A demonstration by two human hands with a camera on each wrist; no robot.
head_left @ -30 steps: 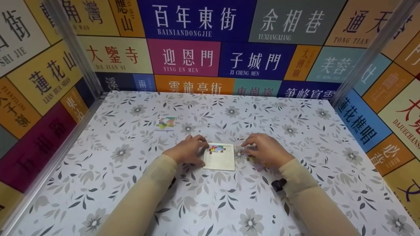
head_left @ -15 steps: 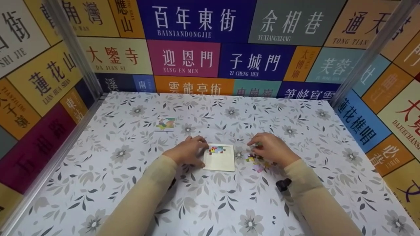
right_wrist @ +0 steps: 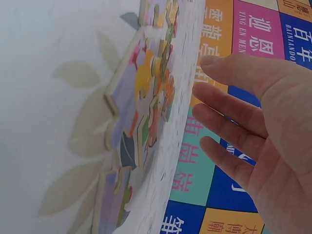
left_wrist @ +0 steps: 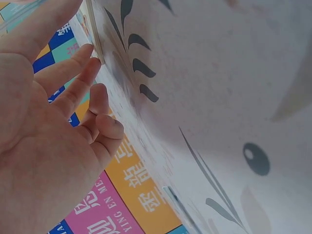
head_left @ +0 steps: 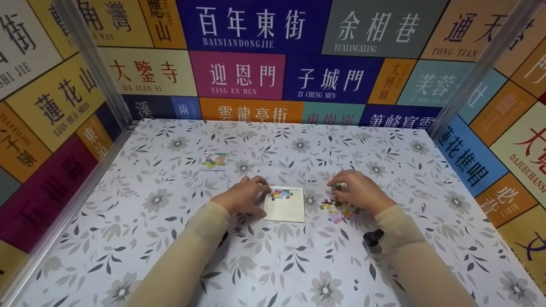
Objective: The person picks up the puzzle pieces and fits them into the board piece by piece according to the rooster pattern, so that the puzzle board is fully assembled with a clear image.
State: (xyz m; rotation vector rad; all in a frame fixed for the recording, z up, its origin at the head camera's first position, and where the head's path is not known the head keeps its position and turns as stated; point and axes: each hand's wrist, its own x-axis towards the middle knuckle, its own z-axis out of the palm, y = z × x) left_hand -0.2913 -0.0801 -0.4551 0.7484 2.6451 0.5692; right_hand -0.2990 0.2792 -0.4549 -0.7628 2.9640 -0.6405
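- Right hand (head_left: 360,192) pinches a greenish piece (head_left: 339,186), to the right of the board (head_left: 285,212).
- Loose pieces (head_left: 335,218) lie beside that hand.
- Left hand (head_left: 242,196), fingers loosely spread, touches the board's left edge.

A white tabletop (head_left: 264,266) bears a grey flower-and-leaf print. Colourful panels (head_left: 239,76) with Chinese characters stand behind it and along both sides.

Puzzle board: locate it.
In the head view, the puzzle board lies just below centre, between the left hand and the loose pieces on its right.
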